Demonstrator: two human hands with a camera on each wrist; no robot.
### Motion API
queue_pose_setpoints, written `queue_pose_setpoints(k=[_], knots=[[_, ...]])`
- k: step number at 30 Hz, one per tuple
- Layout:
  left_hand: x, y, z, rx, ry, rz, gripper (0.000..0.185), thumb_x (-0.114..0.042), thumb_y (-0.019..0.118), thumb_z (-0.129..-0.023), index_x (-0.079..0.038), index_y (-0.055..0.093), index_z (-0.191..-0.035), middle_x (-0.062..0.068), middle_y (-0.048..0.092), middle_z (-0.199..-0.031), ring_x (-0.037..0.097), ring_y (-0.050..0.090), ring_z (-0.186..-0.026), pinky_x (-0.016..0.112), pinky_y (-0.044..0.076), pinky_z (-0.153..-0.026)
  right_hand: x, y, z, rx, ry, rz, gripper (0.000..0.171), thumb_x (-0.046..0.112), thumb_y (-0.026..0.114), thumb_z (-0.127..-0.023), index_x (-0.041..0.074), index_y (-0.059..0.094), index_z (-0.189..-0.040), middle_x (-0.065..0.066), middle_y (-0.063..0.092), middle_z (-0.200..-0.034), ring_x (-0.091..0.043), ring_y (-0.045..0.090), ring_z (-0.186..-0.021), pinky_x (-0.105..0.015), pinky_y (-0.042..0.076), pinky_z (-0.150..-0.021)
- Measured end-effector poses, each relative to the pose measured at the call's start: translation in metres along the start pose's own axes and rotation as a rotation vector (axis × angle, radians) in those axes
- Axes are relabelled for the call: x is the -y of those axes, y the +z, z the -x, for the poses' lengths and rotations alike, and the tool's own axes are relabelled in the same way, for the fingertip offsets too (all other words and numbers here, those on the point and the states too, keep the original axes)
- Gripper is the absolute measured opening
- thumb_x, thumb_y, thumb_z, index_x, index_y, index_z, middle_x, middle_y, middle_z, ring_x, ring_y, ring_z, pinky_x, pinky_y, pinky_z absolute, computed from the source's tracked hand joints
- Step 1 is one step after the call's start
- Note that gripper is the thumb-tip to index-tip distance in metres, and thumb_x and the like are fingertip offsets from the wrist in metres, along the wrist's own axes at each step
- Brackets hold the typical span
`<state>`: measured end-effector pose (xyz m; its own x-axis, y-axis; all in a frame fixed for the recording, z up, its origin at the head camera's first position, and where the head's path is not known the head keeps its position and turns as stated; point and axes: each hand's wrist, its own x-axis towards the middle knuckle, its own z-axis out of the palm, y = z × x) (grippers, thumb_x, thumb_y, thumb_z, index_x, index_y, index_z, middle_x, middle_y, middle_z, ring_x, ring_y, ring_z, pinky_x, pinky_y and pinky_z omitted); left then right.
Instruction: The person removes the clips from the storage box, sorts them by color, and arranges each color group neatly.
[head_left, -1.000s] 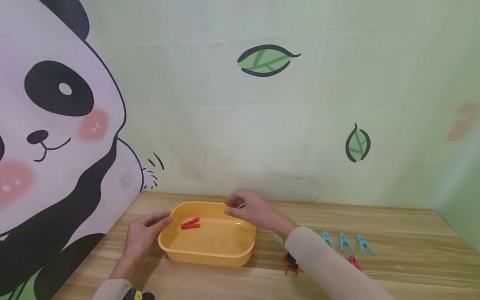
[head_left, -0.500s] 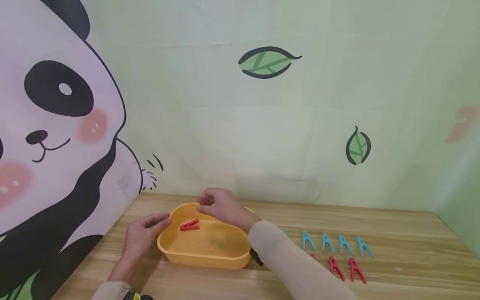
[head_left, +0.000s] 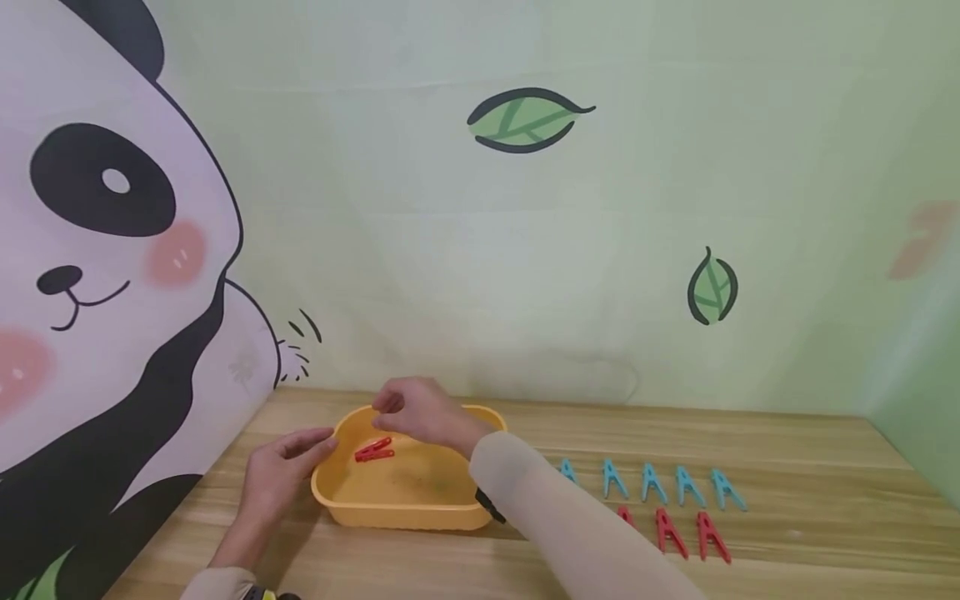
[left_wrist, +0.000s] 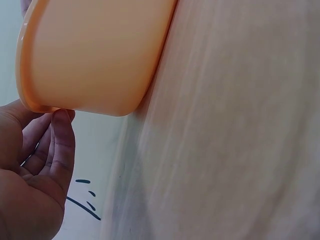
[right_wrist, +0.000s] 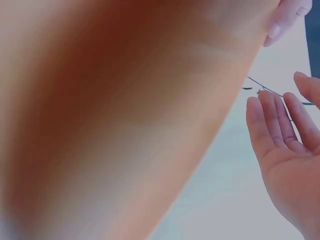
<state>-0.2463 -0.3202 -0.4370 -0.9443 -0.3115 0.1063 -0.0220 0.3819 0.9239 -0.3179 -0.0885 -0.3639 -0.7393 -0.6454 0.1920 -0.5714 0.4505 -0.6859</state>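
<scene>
Head view: left hand flat against basin rim; right hand, fingers loose, empty, above red peg.

A basin is set on the table, near its left end, with one clothes peg lying in it toward ten o'clock. At three o'clock of the basin, two rows of pegs are laid out: a far row of five, and a near row directly before it. The wall is found at twelve o'clock, behind everything.
</scene>
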Motion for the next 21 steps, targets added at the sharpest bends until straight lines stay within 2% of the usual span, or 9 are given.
queue_pose_setpoints(k=[8,14,21], knots=[[-0.001,0.000,0.001,-0.008,0.027,0.003,0.046,-0.029,0.082,-0.097,0.001,0.074,-0.131,0.011,0.077,-0.122,0.000,0.067,-0.091,0.018,0.057,-0.078,0.013,-0.005,-0.006,0.036,-0.009,0.029,0.023,0.017,0.078,-0.099,0.004,0.074,-0.117,0.001,0.075,-0.106,-0.010,0.067,-0.098,-0.022,0.054,-0.092],[-0.002,0.000,0.002,0.004,0.023,-0.011,0.043,-0.027,0.081,-0.098,0.000,0.074,-0.130,0.013,0.076,-0.124,0.002,0.068,-0.093,0.018,0.057,-0.077,0.012,-0.008,-0.011,0.031,0.004,0.035,0.022,0.017,0.078,-0.099,0.004,0.075,-0.117,0.000,0.075,-0.104,-0.011,0.068,-0.098,-0.022,0.055,-0.091],[-0.003,0.000,0.001,0.003,0.010,-0.024,0.043,-0.029,0.082,-0.097,-0.001,0.075,-0.130,0.013,0.076,-0.125,0.005,0.067,-0.094,0.019,0.057,-0.076,0.009,0.000,-0.018,0.047,0.022,0.051,0.021,0.015,0.079,-0.098,0.004,0.075,-0.116,0.001,0.074,-0.102,-0.010,0.067,-0.096,-0.021,0.055,-0.090]])
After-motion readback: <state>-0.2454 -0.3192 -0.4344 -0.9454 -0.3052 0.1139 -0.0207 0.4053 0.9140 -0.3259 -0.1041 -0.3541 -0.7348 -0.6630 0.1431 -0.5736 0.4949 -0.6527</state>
